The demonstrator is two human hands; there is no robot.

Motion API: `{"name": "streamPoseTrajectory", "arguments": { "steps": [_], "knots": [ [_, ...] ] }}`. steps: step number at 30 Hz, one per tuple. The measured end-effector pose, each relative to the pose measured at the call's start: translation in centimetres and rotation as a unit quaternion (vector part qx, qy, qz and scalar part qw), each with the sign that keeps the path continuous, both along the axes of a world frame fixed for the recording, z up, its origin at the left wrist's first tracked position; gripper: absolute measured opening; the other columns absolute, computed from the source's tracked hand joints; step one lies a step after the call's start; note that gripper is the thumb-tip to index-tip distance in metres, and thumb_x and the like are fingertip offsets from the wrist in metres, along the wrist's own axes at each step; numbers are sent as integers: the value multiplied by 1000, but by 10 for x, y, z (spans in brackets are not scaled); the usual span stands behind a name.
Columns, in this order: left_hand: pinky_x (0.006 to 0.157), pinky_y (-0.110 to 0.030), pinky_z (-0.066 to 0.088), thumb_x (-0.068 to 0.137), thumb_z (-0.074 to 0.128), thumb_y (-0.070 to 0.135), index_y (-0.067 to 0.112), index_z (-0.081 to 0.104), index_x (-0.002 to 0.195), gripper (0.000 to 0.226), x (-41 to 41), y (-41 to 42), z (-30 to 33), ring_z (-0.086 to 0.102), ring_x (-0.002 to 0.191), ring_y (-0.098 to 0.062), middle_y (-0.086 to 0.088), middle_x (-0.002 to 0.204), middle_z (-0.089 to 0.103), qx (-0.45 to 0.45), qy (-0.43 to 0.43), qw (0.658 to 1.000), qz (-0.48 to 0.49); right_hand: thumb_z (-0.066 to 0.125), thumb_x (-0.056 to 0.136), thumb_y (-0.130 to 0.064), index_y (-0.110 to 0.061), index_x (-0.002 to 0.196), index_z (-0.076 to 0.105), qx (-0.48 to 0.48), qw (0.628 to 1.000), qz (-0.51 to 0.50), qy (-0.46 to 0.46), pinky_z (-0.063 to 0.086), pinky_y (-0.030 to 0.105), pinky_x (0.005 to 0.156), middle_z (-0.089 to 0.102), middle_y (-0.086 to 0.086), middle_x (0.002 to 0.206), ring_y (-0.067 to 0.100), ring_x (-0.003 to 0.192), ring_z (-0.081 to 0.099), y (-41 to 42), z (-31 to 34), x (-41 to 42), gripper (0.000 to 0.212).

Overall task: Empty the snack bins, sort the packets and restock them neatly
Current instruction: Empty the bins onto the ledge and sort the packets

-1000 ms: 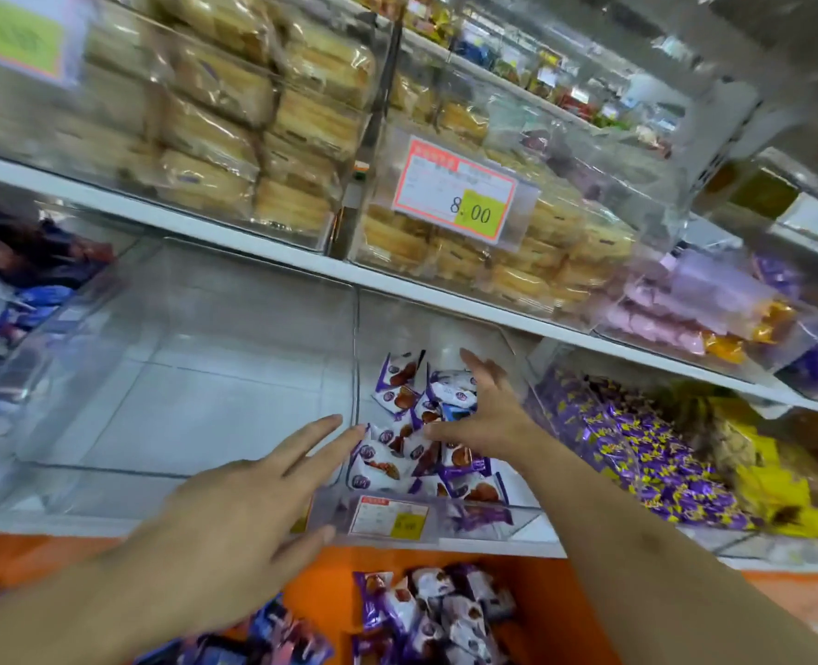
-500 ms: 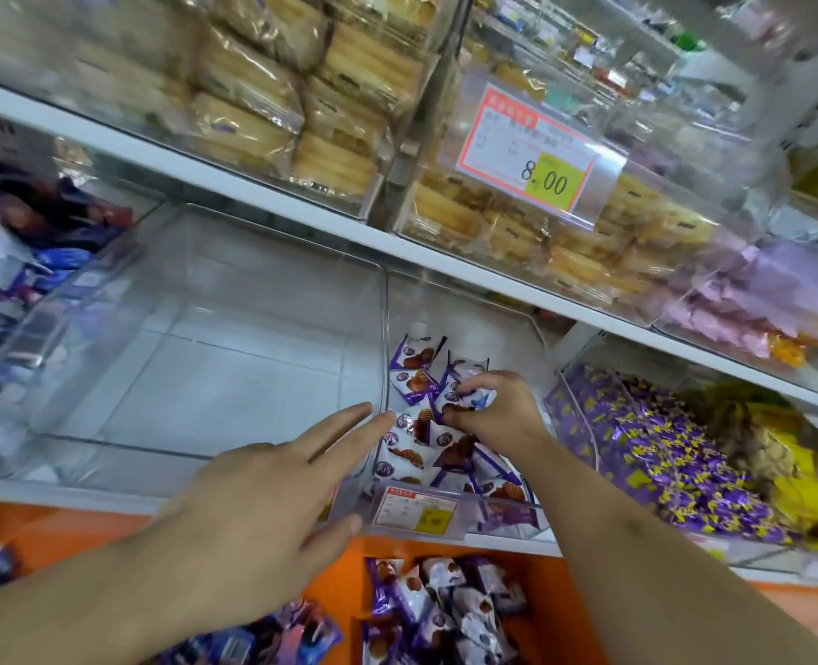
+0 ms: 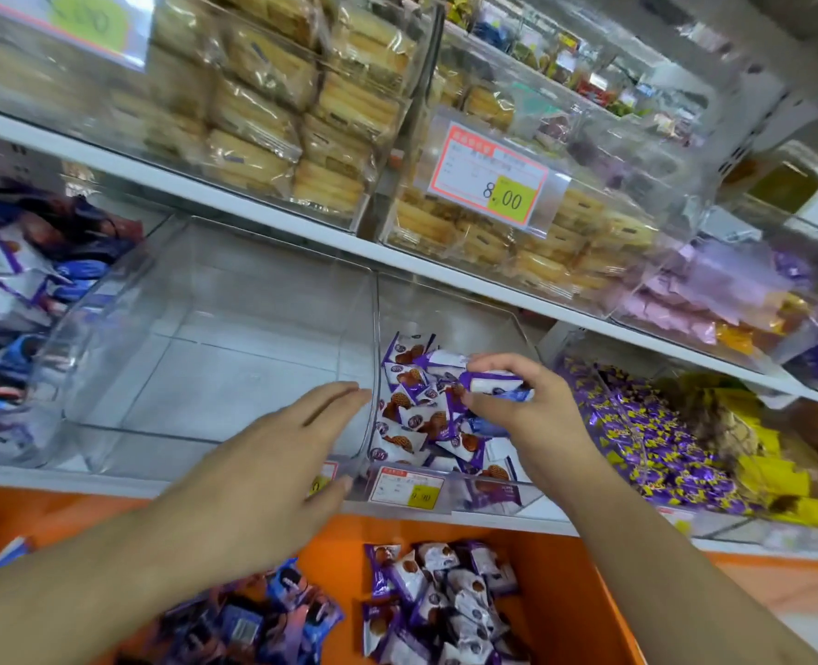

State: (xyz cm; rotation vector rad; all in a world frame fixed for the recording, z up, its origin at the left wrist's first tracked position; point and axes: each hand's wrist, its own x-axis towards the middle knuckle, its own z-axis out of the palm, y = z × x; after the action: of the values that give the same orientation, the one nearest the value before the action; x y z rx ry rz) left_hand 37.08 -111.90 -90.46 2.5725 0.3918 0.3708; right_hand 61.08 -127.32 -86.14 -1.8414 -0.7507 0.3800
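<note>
While the wide clear bin (image 3: 215, 338) at nine o'clock on the lower shelf holds no packets, the left hand (image 3: 272, 453) floats over its front right corner with the fingers straight and slightly apart, holding nothing, their tips pointing toward one o'clock and almost at the clear wall that divides this bin from the narrow bin (image 3: 464, 499) beside it. Moving right, that narrow bin holds a loose heap of purple-and-white packets (image 3: 414, 424), lying at mixed angles with no common long axis. Over the heap's right side, the right hand (image 3: 522, 400) has its fingers and thumb curled round a few packets (image 3: 493, 382), lifted a little above the rest, their long sides running roughly from nine to three o'clock. So the remaining packets lie directly below and toward nine o'clock of the right hand, and toward two o'clock of the left; the right hand is the nearer one and already inside the bin, so I judge emptying it stays that hand's job. At six o'clock, below the shelf edge, an orange tray (image 3: 565, 563) already holds a pile of matching packets (image 3: 445, 602), with darker blue packets (image 3: 272, 611) to their left; the held handful probably needs to travel straight down toward six o'clock.
</note>
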Motion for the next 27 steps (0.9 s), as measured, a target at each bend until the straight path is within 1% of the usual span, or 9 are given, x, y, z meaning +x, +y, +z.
{"name": "streamPoseTrajectory", "arguments": {
  "steps": [3, 6, 9, 12, 15, 17, 20, 23, 27],
  "knots": [
    [115, -24, 38, 95, 63, 48, 54, 11, 155, 79, -5, 0, 11, 38, 138, 4, 37, 156, 13, -60, -77, 995, 7, 83, 80, 7, -18, 97, 78, 57, 990, 72, 111, 58, 46, 94, 72, 0, 131, 28, 123, 68, -16, 15, -42, 31],
    [111, -27, 43, 85, 80, 46, 61, 27, 148, 84, -12, -5, 24, 47, 132, 6, 37, 148, 32, -192, -109, 975, -23, 81, 76, 3, -19, 105, 77, 67, 961, 157, 216, 58, 41, 85, 74, 13, 127, 36, 109, 73, -23, 22, -90, 37],
    [96, -44, 58, 85, 85, 27, 51, 60, 124, 51, -23, -10, 32, 72, 104, -12, 13, 118, 73, -344, -110, 931, -51, 80, 76, 3, -15, 127, 68, 47, 945, 170, 275, 59, 39, 76, 74, 24, 114, 35, 98, 74, -22, 20, -122, 55],
    [80, -52, 63, 93, 77, 22, 30, 69, 115, 25, -43, -15, 34, 75, 89, -24, -3, 92, 78, -378, -96, 920, -28, 81, 77, 3, -9, 141, 52, 47, 933, 92, 346, 58, 37, 69, 72, 21, 118, 34, 96, 76, -23, 16, -144, 71],
    [76, -52, 64, 94, 74, 26, 26, 70, 114, 20, -60, -27, 29, 74, 87, -24, 1, 91, 77, -400, -90, 912, 8, 72, 93, -1, -23, 109, 67, 18, 945, 98, 313, 56, 39, 70, 75, 13, 111, 36, 90, 77, -33, 14, -157, 27],
    [78, -49, 65, 92, 76, 32, 34, 66, 120, 29, -66, -43, 25, 75, 92, -17, 7, 98, 77, -421, -51, 906, 0, 77, 93, -11, -28, 94, 75, -8, 953, 106, 285, 56, 45, 77, 75, 5, 113, 36, 94, 77, -43, 11, -158, 17],
    [70, -43, 66, 88, 80, 38, 45, 67, 117, 32, -62, -65, 17, 77, 92, -19, 14, 107, 70, -416, -35, 909, 8, 85, 88, -27, -31, 111, 77, -57, 962, 89, 254, 57, 47, 81, 69, 1, 129, 37, 107, 74, -56, 6, -155, 25],
    [65, -43, 65, 90, 78, 34, 35, 71, 119, 29, -46, -82, 7, 77, 89, -22, 6, 114, 68, -449, -25, 892, 44, 74, 97, -27, -25, 113, 76, -83, 961, 76, 252, 52, 42, 73, 77, 4, 115, 39, 92, 78, -75, 12, -140, 16],
    [66, -43, 66, 91, 78, 36, 29, 71, 121, 32, -16, -105, -29, 76, 92, -16, 5, 121, 69, -455, 42, 887, 72, 75, 93, -23, -21, 98, 76, -125, 979, -47, 153, 50, 35, 69, 73, 6, 104, 16, 78, 78, -105, 11, -88, 5]
  ]
}}
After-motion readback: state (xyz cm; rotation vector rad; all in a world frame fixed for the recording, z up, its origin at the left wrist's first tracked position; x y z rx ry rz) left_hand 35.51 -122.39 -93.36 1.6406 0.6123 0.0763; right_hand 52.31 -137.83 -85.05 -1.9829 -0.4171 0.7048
